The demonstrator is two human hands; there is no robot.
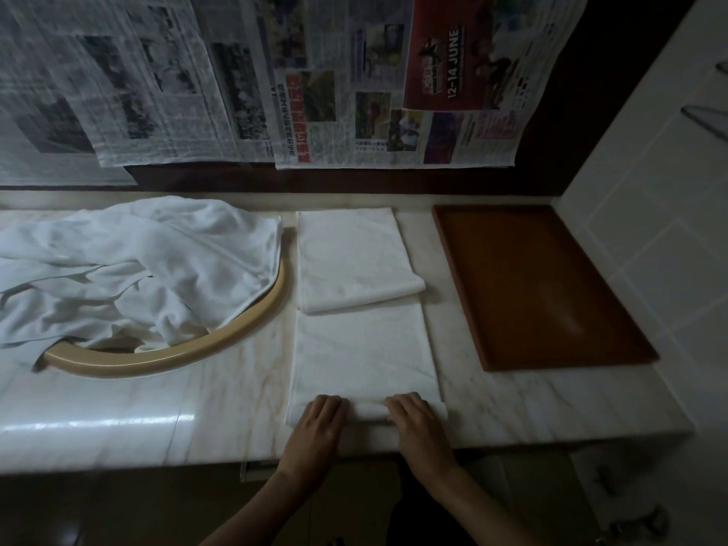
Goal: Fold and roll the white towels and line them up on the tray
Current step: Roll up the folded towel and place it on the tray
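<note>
Head view of a marble counter [118,411]. A long folded white towel [364,348] lies lengthwise between a sink [236,333] and a brown tray [524,277]; its far end is doubled back on itself, and its near end is wound into a short roll [368,411] at the counter's front edge. The left hand [321,417] and right hand [413,419] rest side by side on the roll, slightly apart, fingers curled over it and pressing down. A heap of loose white towels [130,266] fills the sink at left. The tray sits at right, just beside a tiled wall [650,191]. Newspapers [275,72] hang behind the counter.
</note>
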